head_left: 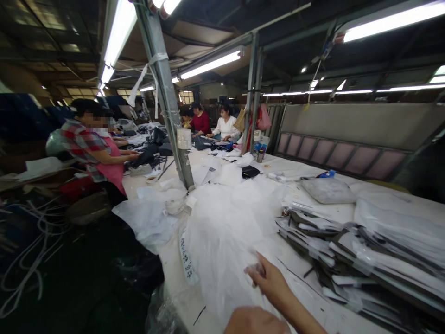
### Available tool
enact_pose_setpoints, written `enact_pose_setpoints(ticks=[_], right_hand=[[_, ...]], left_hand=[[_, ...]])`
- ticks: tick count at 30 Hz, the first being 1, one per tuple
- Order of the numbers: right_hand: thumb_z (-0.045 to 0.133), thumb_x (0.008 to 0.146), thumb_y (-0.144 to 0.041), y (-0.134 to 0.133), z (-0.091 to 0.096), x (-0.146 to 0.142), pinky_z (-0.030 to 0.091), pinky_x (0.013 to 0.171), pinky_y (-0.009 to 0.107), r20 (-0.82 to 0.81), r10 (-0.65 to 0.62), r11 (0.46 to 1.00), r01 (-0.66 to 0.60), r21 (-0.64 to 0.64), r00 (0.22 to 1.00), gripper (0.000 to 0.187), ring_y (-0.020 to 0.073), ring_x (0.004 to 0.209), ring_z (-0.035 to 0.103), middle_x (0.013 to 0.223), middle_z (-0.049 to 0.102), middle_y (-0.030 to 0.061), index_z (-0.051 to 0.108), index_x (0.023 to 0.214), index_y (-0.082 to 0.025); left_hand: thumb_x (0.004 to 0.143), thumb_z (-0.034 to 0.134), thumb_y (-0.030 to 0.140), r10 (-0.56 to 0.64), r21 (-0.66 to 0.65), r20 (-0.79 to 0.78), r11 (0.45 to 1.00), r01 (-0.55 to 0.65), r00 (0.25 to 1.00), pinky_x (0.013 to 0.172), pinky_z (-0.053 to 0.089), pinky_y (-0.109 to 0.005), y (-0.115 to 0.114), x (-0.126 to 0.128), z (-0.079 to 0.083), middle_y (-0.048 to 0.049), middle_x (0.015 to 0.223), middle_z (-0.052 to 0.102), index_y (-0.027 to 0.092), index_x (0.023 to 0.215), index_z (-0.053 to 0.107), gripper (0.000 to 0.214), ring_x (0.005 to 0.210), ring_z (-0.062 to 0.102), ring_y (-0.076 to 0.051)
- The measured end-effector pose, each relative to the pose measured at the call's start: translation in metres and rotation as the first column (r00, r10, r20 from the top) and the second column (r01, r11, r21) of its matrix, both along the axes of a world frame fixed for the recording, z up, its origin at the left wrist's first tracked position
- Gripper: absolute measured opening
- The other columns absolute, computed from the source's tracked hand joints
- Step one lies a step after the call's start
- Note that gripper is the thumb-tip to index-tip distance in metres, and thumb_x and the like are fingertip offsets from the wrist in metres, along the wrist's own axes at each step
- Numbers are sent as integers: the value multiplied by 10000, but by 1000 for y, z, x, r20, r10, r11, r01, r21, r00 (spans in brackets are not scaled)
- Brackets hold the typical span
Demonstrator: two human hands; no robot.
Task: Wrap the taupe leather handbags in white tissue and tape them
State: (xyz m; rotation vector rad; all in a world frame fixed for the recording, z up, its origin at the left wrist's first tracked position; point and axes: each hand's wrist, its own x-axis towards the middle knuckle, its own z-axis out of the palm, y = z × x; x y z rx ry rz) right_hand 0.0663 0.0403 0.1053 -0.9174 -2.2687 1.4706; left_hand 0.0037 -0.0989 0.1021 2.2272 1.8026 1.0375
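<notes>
A large heap of thin, translucent white plastic sheeting (222,232) spreads over the table in front of me. My right hand (266,278) reaches in from the lower right, fingers bent together in a pinch on the near right part of the plastic sheeting; they are slightly blurred. At the bottom edge, close to the camera, is the blurred back of my left hand (256,321), its fingers hidden. A white strip with handwritten dark characters (187,260) lies along the left side of the sheeting.
Stacked dark and white bundles (347,260) lie on the right of the white table (269,169). A metal post (170,102) rises at the table's left side. Co-workers stand at the far end, one in a plaid shirt (81,141) at left. White cords (29,250) hang at far left.
</notes>
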Motion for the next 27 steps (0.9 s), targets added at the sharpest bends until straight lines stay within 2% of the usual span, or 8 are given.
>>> enact_pose_setpoints(ticks=[2,6,9,12,15,18,23,27], right_hand=[[529,873,-458,-10,-3,0,574,835,401,-114,8,1000,-5,24,993,571,259,804,713,957,748,102,584,1344,-140],[505,923,-448,-28,13,11,529,967,364,-173,-37,991,58,119,984,439,248,993,702,1059,749,63,655,1269,-224],[518,914,-447,-29,22,19,501,1016,344,-140,-45,976,74,203,989,406,243,1096,674,1156,727,51,688,1222,-242],[498,912,-491,-15,17,27,486,1043,368,-104,-100,957,124,263,989,426,251,1150,650,1195,710,47,702,1195,-247],[464,907,-538,10,2,38,490,1043,413,-72,-201,929,213,303,977,478,276,1131,659,1142,730,66,712,1170,-225],[454,900,-538,30,-3,48,554,953,435,-16,-302,895,289,340,953,518,290,1021,702,1093,744,88,684,1210,-193],[530,922,-366,10,46,50,493,1035,425,-295,-199,676,349,649,934,463,269,1189,607,1329,620,98,552,1358,-212],[451,974,-210,-22,79,33,514,931,266,-241,259,786,-59,615,935,266,172,1036,658,1097,712,56,654,1141,-250]], left_hand=[[885,630,510,204,81,-106,977,-196,973,925,546,-432,-3,-29,30,-131,1169,691,232,1233,622,446,1073,657,-304],[811,712,170,712,216,-306,698,-682,632,1136,177,-715,-13,-91,63,-148,1598,254,275,1420,476,662,1463,185,-431],[862,602,134,815,74,-210,564,-822,540,1124,305,-619,-28,-128,47,-151,1622,172,277,1505,333,711,1469,193,-388],[936,472,184,849,-213,101,528,-822,519,1033,468,-472,-45,-152,23,-160,1526,398,267,1554,156,699,1350,462,-312],[962,479,349,850,-335,377,495,-802,368,1088,414,-466,-52,-159,13,-165,1479,466,203,1555,147,695,1332,484,-305],[923,538,506,768,-295,572,522,-801,290,1168,299,-441,-46,-151,21,-153,1570,323,180,1543,199,779,1422,351,-299],[895,582,508,625,-202,650,691,-694,433,1199,236,-427,-22,-122,42,-54,1574,341,282,1516,289,723,1444,316,-256],[929,504,532,550,-199,666,783,-590,504,1200,232,-420,-6,-100,52,-58,1516,439,233,1445,446,599,1427,349,-247]])
